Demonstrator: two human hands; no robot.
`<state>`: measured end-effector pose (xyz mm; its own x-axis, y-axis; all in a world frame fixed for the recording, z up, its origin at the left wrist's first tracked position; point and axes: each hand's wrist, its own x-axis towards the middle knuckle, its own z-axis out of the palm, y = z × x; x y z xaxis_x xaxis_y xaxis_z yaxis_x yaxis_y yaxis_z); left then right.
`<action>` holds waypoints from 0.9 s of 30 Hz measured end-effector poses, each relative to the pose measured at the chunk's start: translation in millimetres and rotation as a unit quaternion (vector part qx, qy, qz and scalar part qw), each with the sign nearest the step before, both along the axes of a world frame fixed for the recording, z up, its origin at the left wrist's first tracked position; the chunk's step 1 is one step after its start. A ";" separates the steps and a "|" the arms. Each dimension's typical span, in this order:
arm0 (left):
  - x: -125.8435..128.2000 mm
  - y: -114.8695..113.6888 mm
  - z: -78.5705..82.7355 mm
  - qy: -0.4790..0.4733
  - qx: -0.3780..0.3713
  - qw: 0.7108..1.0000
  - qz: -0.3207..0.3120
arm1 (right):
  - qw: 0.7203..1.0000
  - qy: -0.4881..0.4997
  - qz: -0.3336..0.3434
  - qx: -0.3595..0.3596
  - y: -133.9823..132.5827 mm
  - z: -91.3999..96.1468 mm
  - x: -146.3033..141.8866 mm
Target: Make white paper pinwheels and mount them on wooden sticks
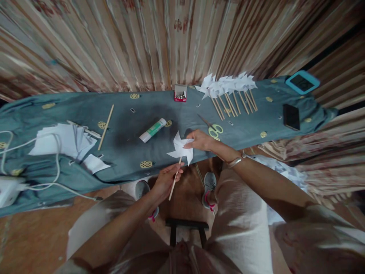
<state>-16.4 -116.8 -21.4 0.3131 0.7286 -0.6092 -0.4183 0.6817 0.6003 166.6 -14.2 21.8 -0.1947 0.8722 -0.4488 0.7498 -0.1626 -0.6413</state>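
A white paper pinwheel [179, 149] sits on top of a thin wooden stick [174, 182] just over the near edge of the teal-covered table [125, 152]. My left hand [165, 180] is closed around the stick from below. My right hand [201, 140] pinches the pinwheel's right blade near its centre; a bangle is on that wrist. Green-handled scissors [213, 129] lie just behind my right hand. A glue stick [152, 130] lies to the left of the pinwheel.
Several finished pinwheels on sticks [228, 91] lie at the back right. A small red box of pins [180, 94] stands at the back. Loose white paper sheets [64, 142], a spare stick [105, 127], white cables, a dark phone [291, 116] and a blue-cased device [302, 82] lie around.
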 end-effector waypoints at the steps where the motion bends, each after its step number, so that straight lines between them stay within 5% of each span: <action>1: 0.8 -0.3 -0.4 -0.004 0.001 1.000 0.000 | 1.000 0.007 0.001 -0.008 2.1 -1.0 0.9; 27: 6.7 0.7 -5.0 0.029 0.013 0.998 -0.054 | 0.987 0.041 -0.002 -0.155 24.4 15.9 1.4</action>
